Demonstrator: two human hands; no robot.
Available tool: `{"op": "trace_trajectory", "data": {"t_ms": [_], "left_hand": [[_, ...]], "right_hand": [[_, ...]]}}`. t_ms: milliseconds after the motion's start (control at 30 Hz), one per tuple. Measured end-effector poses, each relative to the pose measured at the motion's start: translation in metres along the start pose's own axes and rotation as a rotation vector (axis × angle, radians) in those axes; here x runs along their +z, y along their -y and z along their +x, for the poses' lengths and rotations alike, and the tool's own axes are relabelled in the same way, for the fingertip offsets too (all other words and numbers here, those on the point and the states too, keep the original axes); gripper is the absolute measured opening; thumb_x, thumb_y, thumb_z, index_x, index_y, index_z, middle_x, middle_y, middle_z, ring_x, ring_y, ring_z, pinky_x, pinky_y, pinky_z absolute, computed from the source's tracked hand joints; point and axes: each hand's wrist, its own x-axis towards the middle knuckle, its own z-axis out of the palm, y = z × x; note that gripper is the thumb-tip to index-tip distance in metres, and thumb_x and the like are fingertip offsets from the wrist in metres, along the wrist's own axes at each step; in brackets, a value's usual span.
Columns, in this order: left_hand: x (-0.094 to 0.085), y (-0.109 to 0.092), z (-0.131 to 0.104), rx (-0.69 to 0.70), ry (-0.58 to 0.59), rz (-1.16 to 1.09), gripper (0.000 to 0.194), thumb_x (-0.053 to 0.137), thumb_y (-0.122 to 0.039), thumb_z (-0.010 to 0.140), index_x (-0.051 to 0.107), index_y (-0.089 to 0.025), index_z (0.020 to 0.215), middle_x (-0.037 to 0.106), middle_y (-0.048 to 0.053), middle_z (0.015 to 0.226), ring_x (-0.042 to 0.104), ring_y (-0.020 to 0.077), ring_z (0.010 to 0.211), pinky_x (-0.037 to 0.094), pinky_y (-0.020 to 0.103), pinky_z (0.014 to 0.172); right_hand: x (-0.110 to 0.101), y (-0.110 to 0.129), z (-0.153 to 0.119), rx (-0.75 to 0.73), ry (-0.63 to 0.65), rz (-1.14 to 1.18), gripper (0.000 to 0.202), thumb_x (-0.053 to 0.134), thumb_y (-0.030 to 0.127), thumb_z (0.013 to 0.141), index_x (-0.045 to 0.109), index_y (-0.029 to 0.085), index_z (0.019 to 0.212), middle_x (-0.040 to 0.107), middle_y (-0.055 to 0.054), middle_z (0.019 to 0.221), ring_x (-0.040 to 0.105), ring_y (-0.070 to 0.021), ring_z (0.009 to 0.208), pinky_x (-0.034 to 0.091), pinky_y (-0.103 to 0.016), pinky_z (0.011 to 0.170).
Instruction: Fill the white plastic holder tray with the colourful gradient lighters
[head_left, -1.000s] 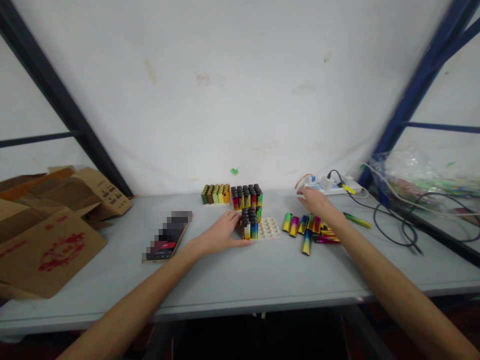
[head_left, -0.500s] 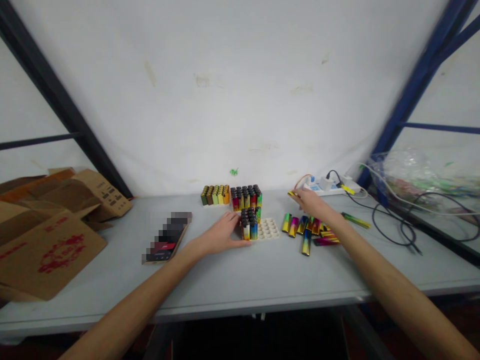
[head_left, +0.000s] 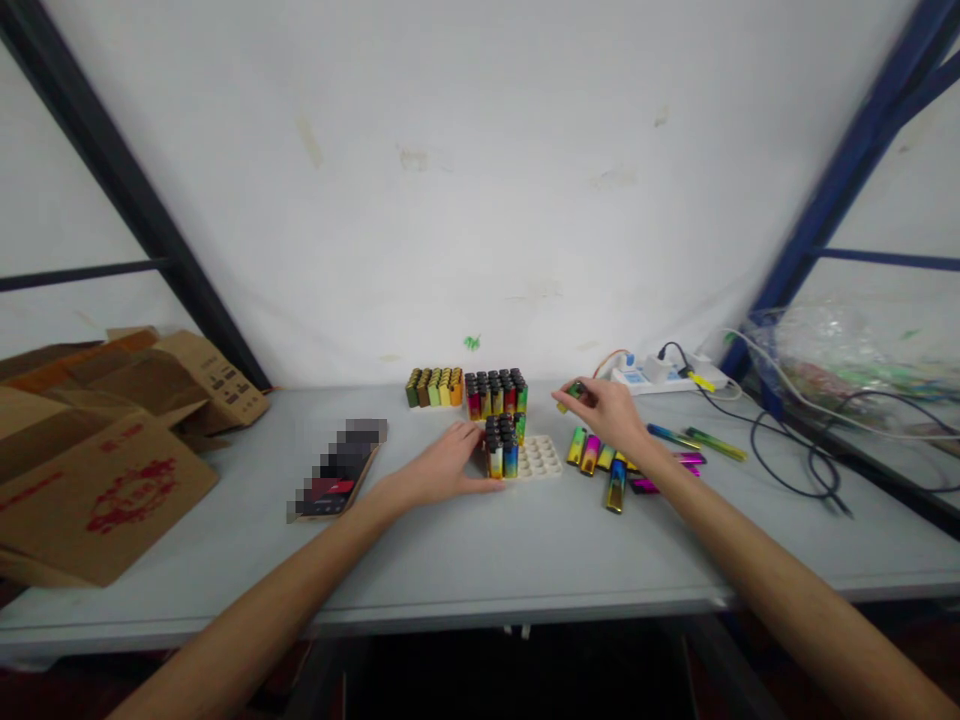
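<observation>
A white tray [head_left: 541,457] with round holes lies mid-table, its left part filled with upright metallic lighters [head_left: 501,455]. My left hand [head_left: 442,468] is closed about the tray's left end, the thumb along the front and the fingers behind. Above the table, right of the tray, my right hand [head_left: 611,412] pinches a yellow-green lighter [head_left: 571,397] between thumb and fingers, tilted. Loose shiny lighters [head_left: 615,485] in gold, pink, green and blue lie below and around my right hand; my forearm hides some of them.
Behind the tray stand a block of black-topped lighters [head_left: 496,392] and a block of yellow-topped lighters [head_left: 435,387]. A phone [head_left: 341,470] and cardboard boxes [head_left: 150,500] are at left. A power strip [head_left: 660,372], black cable [head_left: 795,470] and plastic bag [head_left: 817,345] occupy the right.
My right hand has moved left toward the tray with the lighter, which has turned in its fingers. More of the loose lighters show. My left hand stays at the tray.
</observation>
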Motion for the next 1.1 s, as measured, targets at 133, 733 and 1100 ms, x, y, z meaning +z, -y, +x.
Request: {"op": "trace_trajectory", "data": {"t_ms": [133, 733, 1100], "left_hand": [[-0.002, -0.003, 0.0, -0.018, 0.014, 0.017, 0.074, 0.072, -0.072, 0.08, 0.059, -0.016, 0.127, 0.062, 0.018, 0.13, 0.057, 0.0377, 0.124, 0.046, 0.051, 0.11], [-0.003, -0.004, 0.0, -0.014, 0.008, -0.01, 0.076, 0.076, -0.067, 0.078, 0.058, -0.016, 0.13, 0.061, 0.019, 0.135, 0.056, 0.0387, 0.126, 0.046, 0.053, 0.111], [-0.001, -0.002, 0.0, -0.005, -0.013, -0.009, 0.078, 0.074, -0.071, 0.078, 0.058, -0.016, 0.131, 0.062, 0.018, 0.133, 0.056, 0.038, 0.126, 0.046, 0.052, 0.11]], "right_hand": [[0.001, -0.002, 0.001, -0.01, 0.008, 0.015, 0.057, 0.045, 0.06, 0.101, 0.06, 0.02, 0.065, 0.058, -0.004, 0.065, 0.054, -0.0176, 0.063, 0.04, -0.029, 0.065], [0.013, 0.014, -0.007, 0.27, 0.265, 0.656, 0.061, 0.029, 0.068, 0.101, 0.034, 0.024, 0.06, 0.027, 0.006, 0.053, 0.026, -0.0103, 0.048, 0.022, -0.027, 0.049], [0.029, 0.015, -0.01, 0.266, 0.255, 0.494, 0.043, 0.031, 0.04, 0.097, 0.035, 0.024, 0.058, 0.037, 0.003, 0.051, 0.037, -0.0125, 0.049, 0.029, -0.029, 0.053]]}}
